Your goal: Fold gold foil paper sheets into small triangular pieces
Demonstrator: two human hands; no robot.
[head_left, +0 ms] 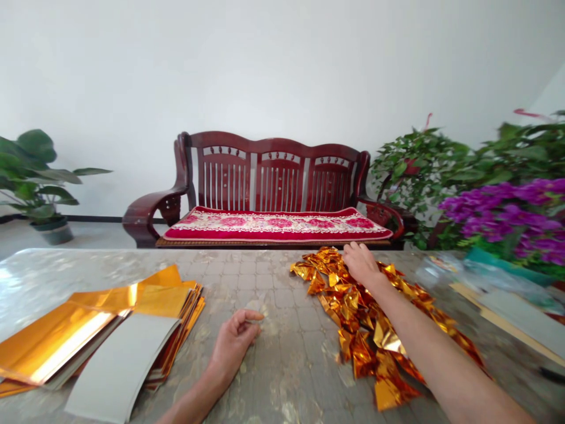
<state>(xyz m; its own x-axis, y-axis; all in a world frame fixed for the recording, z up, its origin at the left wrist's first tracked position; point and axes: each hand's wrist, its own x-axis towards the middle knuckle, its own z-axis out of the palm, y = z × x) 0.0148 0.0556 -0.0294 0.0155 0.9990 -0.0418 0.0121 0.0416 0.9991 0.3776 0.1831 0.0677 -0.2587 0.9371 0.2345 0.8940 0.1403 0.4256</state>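
- Right forearm, nearest the lens, ran from the lower right corner across the heap of folded gold foil pieces [375, 330].
- Right hand [361, 263] lay palm down on the far end of that heap, in contact with the foil. Whether its fingers pinched a piece could not be told.
- Left hand [233, 338] rested on the table [282, 277], well apart from the right hand. Its fingers were loosely curled, thumb close to forefinger, with nothing seen between them.
- Heap position: right of centre on the table, from the far edge down toward the camera.
- Stack of flat gold foil sheets [88, 318] lay left of the left hand, fanned out and not touching it.
- Grey sheet [119, 368] lay on top of the stack at its near end.
- Clear plastic wrapping [441, 268] lay on the table beyond the heap, to the right.
- Dark red wooden bench [265, 188] stood behind the table and carried a red patterned cushion [278, 225].
- Potted green plant [35, 176] stood at far left on the floor.
- Purple flowers [507, 215] stood at far right.
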